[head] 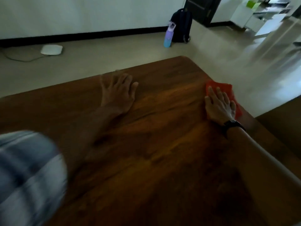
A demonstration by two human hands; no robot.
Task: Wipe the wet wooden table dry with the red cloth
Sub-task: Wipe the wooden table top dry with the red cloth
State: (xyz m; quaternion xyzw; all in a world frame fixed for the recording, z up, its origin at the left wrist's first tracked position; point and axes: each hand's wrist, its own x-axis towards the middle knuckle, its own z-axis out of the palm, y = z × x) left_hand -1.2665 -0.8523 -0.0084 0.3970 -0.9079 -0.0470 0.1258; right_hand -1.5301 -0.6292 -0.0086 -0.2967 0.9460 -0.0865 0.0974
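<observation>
Dark grained wood of the table (154,144) filled most of the view, with pale floor beyond. Near its right edge the red cloth (221,89) lay flat under the right hand (219,105), whose straight fingers pressed it down. Well apart, the left hand (118,93), blurred, rested palm-down on bare wood, fingers spread. A purple-blue bottle (168,36) stood beside a dark backpack (181,25) by the wall.

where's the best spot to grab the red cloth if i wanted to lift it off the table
Pinch the free far corner of the red cloth, coming in from the right edge of the table. It lies flat with the right hand pressing its near part, so only the far strip and the edge side are exposed.
</observation>
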